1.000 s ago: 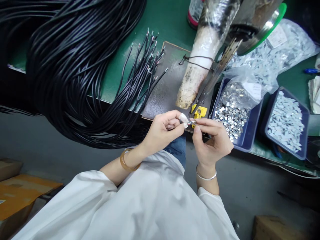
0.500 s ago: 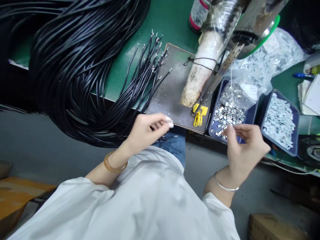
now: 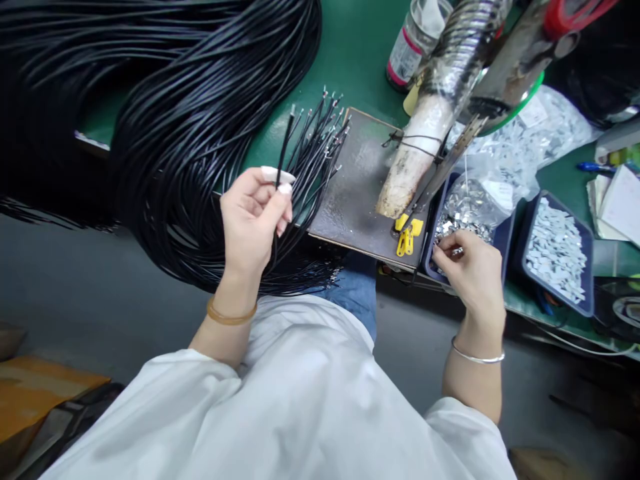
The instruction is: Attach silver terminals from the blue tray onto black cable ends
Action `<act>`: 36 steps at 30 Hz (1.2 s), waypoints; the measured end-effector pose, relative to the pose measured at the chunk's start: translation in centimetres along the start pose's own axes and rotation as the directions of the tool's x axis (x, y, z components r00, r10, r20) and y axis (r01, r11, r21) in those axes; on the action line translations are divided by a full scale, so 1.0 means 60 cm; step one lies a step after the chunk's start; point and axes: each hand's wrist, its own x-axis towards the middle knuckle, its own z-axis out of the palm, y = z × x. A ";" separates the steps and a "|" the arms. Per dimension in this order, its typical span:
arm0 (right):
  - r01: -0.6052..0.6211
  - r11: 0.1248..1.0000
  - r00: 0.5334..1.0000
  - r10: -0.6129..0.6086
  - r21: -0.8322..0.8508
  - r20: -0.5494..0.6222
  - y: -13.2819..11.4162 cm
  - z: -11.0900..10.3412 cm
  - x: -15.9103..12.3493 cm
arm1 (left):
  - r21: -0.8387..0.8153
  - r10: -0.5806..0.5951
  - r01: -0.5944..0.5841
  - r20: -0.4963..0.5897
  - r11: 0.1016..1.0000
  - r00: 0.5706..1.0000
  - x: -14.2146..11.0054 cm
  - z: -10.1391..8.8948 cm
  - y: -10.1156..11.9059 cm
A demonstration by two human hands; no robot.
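My left hand pinches one black cable between thumb and forefinger and holds it upright, its stripped tip pointing away from me. It stands just left of the fanned ends of the cable bundle. My right hand is curled over the near blue tray of small shiny metal clips, fingertips pinched on a clip at the tray's front edge.
A large coil of black cables covers the left of the green bench. A dark plate lies in the middle under a wrapped machine arm. A second blue tray of pale parts sits at right. A bottle stands behind.
My hands have parted from in front of my chest. The left went up and left and took hold of a single cable. The right went right and down into the clip tray.
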 end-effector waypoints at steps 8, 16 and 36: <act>0.057 0.964 0.849 0.091 0.261 -0.521 -0.070 -0.018 -0.034 | -0.078 -0.142 0.255 0.659 0.964 0.738 -0.075 0.105 0.032; 0.244 0.782 0.867 0.089 0.574 -0.490 -0.127 0.021 -0.064 | 0.035 -0.136 0.141 0.563 0.989 0.815 -0.102 0.141 0.006; 0.043 0.302 0.998 0.028 0.952 -0.054 -0.108 0.072 -0.057 | -0.028 0.306 -0.345 0.533 0.938 0.789 -0.102 0.129 -0.017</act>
